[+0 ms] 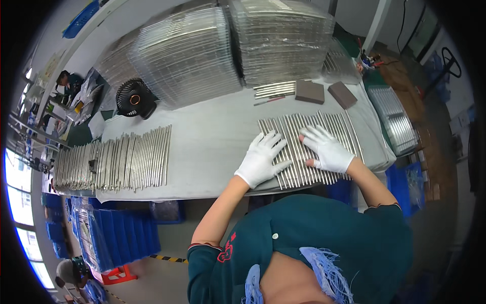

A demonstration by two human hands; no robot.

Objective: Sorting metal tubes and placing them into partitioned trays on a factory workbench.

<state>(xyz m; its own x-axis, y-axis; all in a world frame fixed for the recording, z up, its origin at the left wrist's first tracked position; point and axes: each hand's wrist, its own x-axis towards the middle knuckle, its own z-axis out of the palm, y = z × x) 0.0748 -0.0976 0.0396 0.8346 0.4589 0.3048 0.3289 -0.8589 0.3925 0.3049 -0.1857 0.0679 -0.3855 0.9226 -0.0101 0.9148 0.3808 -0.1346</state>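
Observation:
A row of thin, shiny metal rods [299, 171] lies side by side on the pale-covered table [212, 147] in front of me. My left hand [261, 158], in a white glove, rests with fingers spread on the left edge of this row. Flat on the row's middle and right part is my right hand [328, 151], also white-gloved, its thumb and one fingertip bare. Neither hand grips a rod. Just beyond the row are two brown blocks [310, 92], a few more rods [273, 89] and a thin reddish pen-like tool [269, 101].
Another wide row of metal rods [134, 159] covers the table's left end. Tall stacks of clear plastic-wrapped trays [185, 55] line the back, beside a black fan [134, 99]. Blue crates [119, 233] stand below at the left. Two other people are farther off at the left.

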